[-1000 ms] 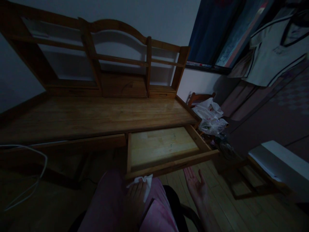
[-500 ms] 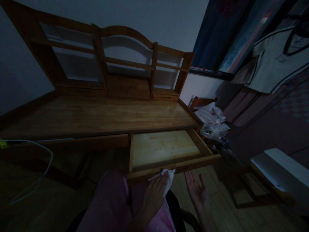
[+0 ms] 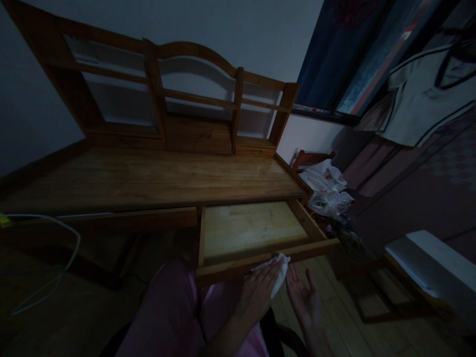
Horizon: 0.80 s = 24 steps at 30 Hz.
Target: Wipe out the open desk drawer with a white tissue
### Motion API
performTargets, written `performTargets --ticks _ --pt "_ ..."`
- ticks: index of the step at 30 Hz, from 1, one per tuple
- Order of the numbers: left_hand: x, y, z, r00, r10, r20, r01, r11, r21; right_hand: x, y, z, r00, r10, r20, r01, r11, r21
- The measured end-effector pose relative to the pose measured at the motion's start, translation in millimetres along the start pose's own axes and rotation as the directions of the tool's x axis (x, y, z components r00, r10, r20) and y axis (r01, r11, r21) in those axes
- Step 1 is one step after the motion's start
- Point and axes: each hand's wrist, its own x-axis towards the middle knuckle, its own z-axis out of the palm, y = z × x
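While the right hand [image 3: 303, 297] waits palm up, fingers spread and holding nothing, the left hand [image 3: 258, 292] is now further right than a moment ago. It lies flat on the crumpled white cloth [image 3: 279, 267], pressing it onto the near front rail of the open pale wooden drawer [image 3: 253, 228]. The wipe seems close to the rail's right end.

The desk [image 3: 148, 178] is varnished wood with a faint sheen; its open drawer [image 3: 253, 230] shows paler, matt wood inside. The white cloth [image 3: 277, 270] at the drawer's front edge looks soft and crumpled. Crinkled plastic bags [image 3: 325, 188] beyond the desk's right corner are glossy.
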Motion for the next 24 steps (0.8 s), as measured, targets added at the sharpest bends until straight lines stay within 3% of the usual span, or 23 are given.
performTargets --ticks 9,13,17,21,22,24 --pt "32 18 3.5 0.995 0.093 0.040 -0.093 0.996 0.006 -6 0 15 0.996 0.081 0.043 -0.080 0.997 -0.006" --pt "33 23 7.9 0.994 0.095 0.063 -0.094 0.995 -0.020 -5 -2 13 0.994 0.111 -0.012 -0.111 0.994 0.026" --pt "11 21 20.9 0.986 0.106 0.129 -0.089 0.987 -0.134 -1 -4 2 0.992 0.127 -0.009 -0.126 0.991 0.037" --pt "-34 3 38.2 0.955 0.115 0.272 -0.047 0.968 -0.245 4 -3 -7 0.998 0.055 0.033 -0.056 0.998 0.022" --pt "-46 -4 40.0 0.946 0.101 0.307 -0.022 0.968 -0.251 5 -3 -7 0.999 0.032 0.037 -0.033 0.999 0.025" --pt "-67 -21 37.1 0.930 -0.032 0.365 0.113 0.973 -0.201 5 -2 -8 0.999 0.002 0.033 -0.003 0.999 0.041"
